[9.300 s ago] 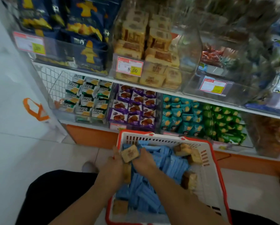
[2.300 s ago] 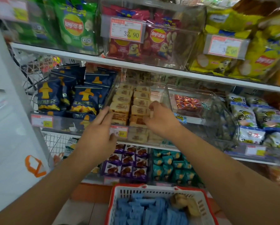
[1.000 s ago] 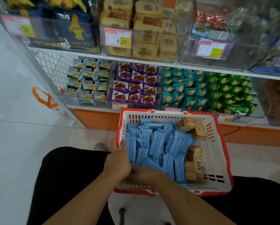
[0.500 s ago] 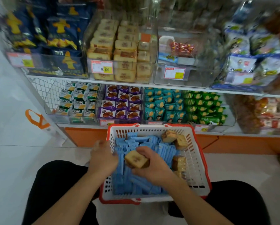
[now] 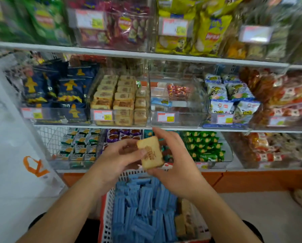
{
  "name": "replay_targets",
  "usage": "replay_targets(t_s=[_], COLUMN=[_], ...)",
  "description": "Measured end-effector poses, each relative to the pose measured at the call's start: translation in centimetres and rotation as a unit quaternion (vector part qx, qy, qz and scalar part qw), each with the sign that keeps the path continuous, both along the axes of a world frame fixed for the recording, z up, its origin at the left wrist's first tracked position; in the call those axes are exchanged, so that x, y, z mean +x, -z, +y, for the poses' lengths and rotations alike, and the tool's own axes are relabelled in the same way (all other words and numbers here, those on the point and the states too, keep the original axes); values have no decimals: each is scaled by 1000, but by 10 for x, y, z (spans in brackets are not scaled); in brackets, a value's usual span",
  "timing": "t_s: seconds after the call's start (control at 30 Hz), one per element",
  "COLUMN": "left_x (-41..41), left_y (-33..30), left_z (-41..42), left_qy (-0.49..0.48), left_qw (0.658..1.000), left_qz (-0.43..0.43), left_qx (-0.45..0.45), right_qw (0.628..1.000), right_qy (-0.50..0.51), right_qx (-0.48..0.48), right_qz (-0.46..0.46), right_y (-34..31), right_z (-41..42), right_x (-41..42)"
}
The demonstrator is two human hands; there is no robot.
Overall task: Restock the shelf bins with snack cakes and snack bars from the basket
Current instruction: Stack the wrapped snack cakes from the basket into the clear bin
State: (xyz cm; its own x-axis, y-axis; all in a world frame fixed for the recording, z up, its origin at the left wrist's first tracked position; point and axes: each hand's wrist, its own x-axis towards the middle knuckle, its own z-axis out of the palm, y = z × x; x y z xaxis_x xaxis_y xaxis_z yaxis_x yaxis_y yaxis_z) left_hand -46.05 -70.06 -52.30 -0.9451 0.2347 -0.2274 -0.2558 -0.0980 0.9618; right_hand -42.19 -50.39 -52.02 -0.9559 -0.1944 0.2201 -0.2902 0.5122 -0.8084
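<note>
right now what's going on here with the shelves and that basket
A person is restocking a snack shelf. Both hands hold one wrapped snack cake up over the basket: the left hand pinches its left side, the right hand has its fingers curled around the right side. The basket below holds many blue snack bars and a few more cakes along its right side. The clear bin of matching cakes on the middle shelf is already well filled. The cake is not yet in it.

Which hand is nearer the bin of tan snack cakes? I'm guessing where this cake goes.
Left, slightly. The left hand sits below the snack cake bin; the right hand is below and further right. Both hold the snack cake.
</note>
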Motion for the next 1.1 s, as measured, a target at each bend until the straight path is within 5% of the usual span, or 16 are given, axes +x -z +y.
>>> replay_targets(t_s=[0.4,0.67,0.9,1.1], left_x=[14,3,-16,-52], left_y=[-20,-22,-23,-35], left_z=[-4,-2,13,3], left_qy=[-3,-20,-104,-111], left_qw=[995,998,993,993], left_qz=[10,50,-14,21], left_qx=[99,-36,47,-20], right_qw=[992,990,983,980], right_qy=[114,12,143,53], right_qx=[-43,92,52,174], right_qz=[32,105,103,81], right_y=[-16,-26,-23,-29], right_z=[-14,1,-17,-32], right_x=[0,-5,-34,-70])
